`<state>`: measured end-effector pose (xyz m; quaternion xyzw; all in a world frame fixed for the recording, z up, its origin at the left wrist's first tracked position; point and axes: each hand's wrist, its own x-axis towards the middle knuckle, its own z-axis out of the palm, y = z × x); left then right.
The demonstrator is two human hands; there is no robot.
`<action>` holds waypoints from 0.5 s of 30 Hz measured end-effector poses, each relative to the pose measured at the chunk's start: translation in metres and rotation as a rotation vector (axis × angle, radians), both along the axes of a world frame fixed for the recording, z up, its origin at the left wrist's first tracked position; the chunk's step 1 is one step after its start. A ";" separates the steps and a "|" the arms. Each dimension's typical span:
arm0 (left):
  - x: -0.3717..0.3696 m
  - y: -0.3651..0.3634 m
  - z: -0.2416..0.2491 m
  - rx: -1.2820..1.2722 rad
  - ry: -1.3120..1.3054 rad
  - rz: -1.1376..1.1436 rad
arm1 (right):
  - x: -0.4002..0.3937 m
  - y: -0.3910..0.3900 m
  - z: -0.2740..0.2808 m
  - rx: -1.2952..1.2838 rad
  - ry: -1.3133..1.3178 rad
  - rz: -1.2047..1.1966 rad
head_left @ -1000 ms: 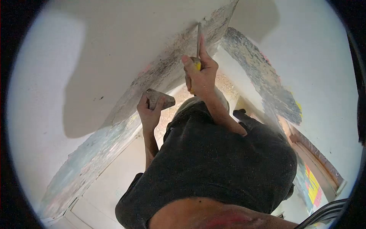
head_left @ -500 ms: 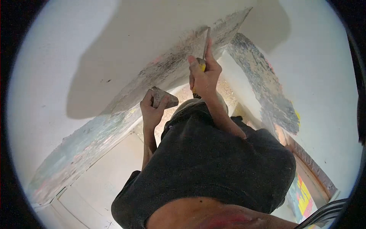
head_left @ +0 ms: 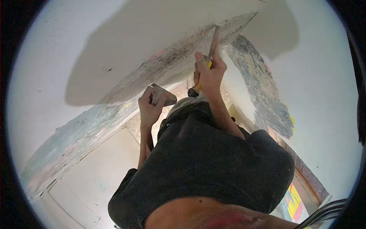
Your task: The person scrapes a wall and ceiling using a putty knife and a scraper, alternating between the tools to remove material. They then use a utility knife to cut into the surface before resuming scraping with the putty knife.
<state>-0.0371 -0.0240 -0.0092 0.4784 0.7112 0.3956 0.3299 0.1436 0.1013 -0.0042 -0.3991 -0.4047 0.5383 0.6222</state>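
My right hand [head_left: 212,78] is closed around the yellow-and-black handle of a putty knife [head_left: 214,44]. Seen nearly edge-on, its blade points up with the tip right at the upper edge of a rough grey patch on the wall [head_left: 171,57]. Lower and to the left, my left hand [head_left: 151,110] grips a flat, plaster-smeared plate [head_left: 161,96] with a tapered outline, like a wide scraper blade. Thumb and fingers pinch it by its left side, in front of the lower part of the wall.
Another rough grey patch [head_left: 263,82] covers part of the adjoining right wall [head_left: 316,95]. Pale panels [head_left: 91,179] lie below at left. A brown frame [head_left: 305,171] and a yellow-and-pink painted surface [head_left: 294,204] are at lower right. Dark cables [head_left: 324,213] run along the bottom right corner.
My right hand and the putty knife have shifted slightly right along the wall patch, with the blade leaning further right. My left hand keeps its hold on the plate, nearly still.
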 end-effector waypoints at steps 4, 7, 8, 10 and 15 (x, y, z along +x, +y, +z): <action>-0.002 -0.006 0.003 -0.002 0.025 -0.021 | 0.000 -0.001 0.002 -0.011 0.059 -0.041; 0.000 -0.008 0.001 0.008 0.008 0.003 | -0.004 -0.006 0.001 -0.016 0.083 -0.005; 0.003 -0.008 0.000 0.025 -0.013 0.007 | -0.003 -0.007 -0.002 -0.009 0.071 0.008; 0.005 -0.012 -0.001 0.020 -0.028 -0.001 | 0.012 0.016 -0.011 -0.083 0.149 -0.032; 0.009 -0.007 0.001 -0.005 0.003 -0.022 | 0.002 -0.008 -0.009 -0.061 -0.014 -0.033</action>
